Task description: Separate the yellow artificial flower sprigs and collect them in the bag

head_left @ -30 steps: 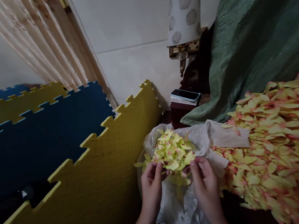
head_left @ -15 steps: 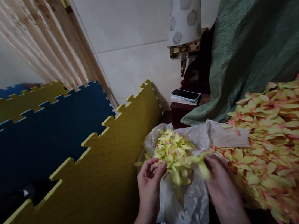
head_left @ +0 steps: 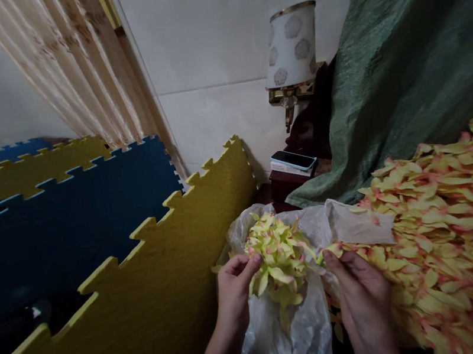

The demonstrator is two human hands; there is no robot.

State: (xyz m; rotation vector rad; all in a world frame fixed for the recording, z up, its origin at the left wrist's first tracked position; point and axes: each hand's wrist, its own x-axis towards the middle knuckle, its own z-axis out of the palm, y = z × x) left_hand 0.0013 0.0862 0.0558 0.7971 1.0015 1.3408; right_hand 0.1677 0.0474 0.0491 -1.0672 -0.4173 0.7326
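Observation:
My left hand point(head_left: 235, 289) is closed in a pinch at the left side of a small heap of yellow-green artificial petals point(head_left: 278, 254). What lies between its fingertips is too small to make out. My right hand point(head_left: 358, 286) pinches a yellow petal piece point(head_left: 334, 250) with thumb and forefinger, and a thin green end points left from it. Under the small heap is a crumpled clear plastic bag point(head_left: 289, 336). Close to my right hand spreads a large pile of yellow petals with pink ends point(head_left: 454, 220).
Yellow foam mat point(head_left: 178, 264) and blue foam mat point(head_left: 69, 227) stand on edge at the left. A phone point(head_left: 294, 159) rests on a dark wooden ledge ahead. Green woven sheeting point(head_left: 386, 75) hangs behind the large pile, beside a wall lamp point(head_left: 291, 45).
My right hand has turned and closed on a petal piece at the heap's right side. My left hand stays at the left of the heap. The view has tilted up slightly.

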